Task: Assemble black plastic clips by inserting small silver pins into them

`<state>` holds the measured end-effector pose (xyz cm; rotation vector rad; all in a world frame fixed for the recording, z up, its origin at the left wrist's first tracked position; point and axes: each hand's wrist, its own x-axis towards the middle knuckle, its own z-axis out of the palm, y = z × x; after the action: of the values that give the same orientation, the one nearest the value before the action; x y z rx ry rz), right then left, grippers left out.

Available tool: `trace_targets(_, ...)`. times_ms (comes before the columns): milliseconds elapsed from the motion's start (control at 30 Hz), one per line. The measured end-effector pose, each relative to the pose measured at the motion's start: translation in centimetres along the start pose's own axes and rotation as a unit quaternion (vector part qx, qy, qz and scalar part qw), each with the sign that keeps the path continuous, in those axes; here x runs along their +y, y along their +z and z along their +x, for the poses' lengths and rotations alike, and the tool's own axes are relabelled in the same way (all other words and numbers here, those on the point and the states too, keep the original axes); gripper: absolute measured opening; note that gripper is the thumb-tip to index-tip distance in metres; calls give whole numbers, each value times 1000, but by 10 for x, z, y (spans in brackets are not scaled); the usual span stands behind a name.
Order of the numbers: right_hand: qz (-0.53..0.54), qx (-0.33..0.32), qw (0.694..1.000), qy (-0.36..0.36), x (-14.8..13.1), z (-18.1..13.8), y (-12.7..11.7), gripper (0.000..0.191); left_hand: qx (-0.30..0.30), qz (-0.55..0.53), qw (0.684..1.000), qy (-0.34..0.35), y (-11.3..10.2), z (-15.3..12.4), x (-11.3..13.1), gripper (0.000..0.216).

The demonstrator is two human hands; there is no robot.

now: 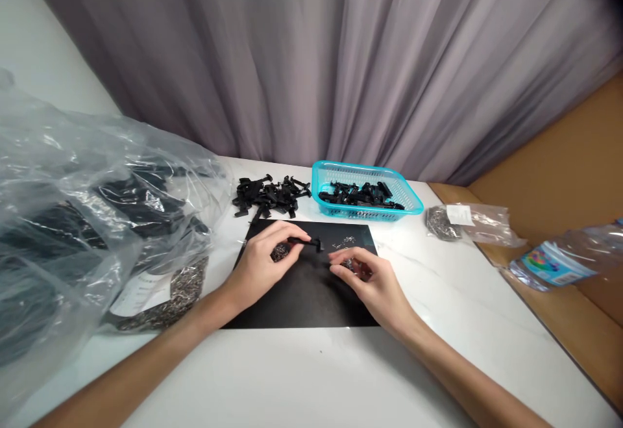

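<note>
Over the black mat [302, 304], my left hand [265, 256] pinches a slim black plastic part [307, 242] between thumb and fingers, its wider end pointing right. Facing it, my right hand [363, 272] has thumb and index fingertips close together; whatever they hold, if anything, is too small to make out. Small shiny metal pieces [346, 242] lie scattered on the mat just beyond my right hand. A darker heap of metal pieces [279, 252] shows partly behind my left fingers.
Loose black parts [270, 195] are piled behind the mat, beside a turquoise basket [413, 204] holding similar ones. Large clear plastic bags [97, 155] crowd the left, one containing metal pieces [187, 285]. A small bag [442, 223] and a lying water bottle [555, 264] are at right.
</note>
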<state>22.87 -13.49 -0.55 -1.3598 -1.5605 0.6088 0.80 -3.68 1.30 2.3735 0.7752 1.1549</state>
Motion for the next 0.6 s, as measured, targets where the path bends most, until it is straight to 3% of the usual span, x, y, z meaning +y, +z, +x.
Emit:
trace_targets(133, 114, -12, 991, 65, -5, 3, -2, 20, -32, -95, 994, -53, 10, -7, 11, 4)
trace_targets(333, 122, 10, 989, 88, 0, 3, 1, 24, -47, -231, 962, -137, 17, -10, 16, 19)
trace_targets(500, 120, 18, 988, 99, -2, 1, 3, 24, -65, -175, 975, -124, 17, -10, 16, 14)
trace_targets(600, 107, 20, 989, 99, -5, -1, 4, 24, -94, -144, 973, -155, 15, -12, 17, 21)
